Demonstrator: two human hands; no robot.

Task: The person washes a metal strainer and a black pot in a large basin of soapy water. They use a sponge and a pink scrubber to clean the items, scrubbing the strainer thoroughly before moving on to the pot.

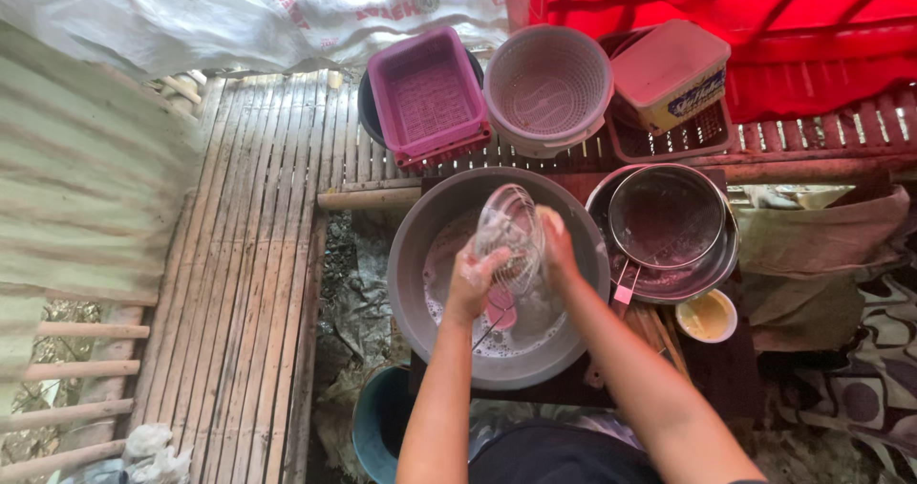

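Note:
My left hand (471, 280) grips a clear glass bowl-like dish (508, 236), tilted on edge over a big grey basin (411, 255) holding soapy water. Foam covers the left hand. My right hand (556, 243) presses against the dish's right side, fingers closed on something I cannot make out. A pink item (501, 308) lies in the suds below the hands.
Behind the basin stand a purple square basket (427, 97), a round white colander (547, 86) and a cream lidded tub (669, 71). To the right, a metal strainer (666, 218) rests in a steel bowl beside a small cup (707, 316). Bamboo slat flooring (248, 255) spreads left.

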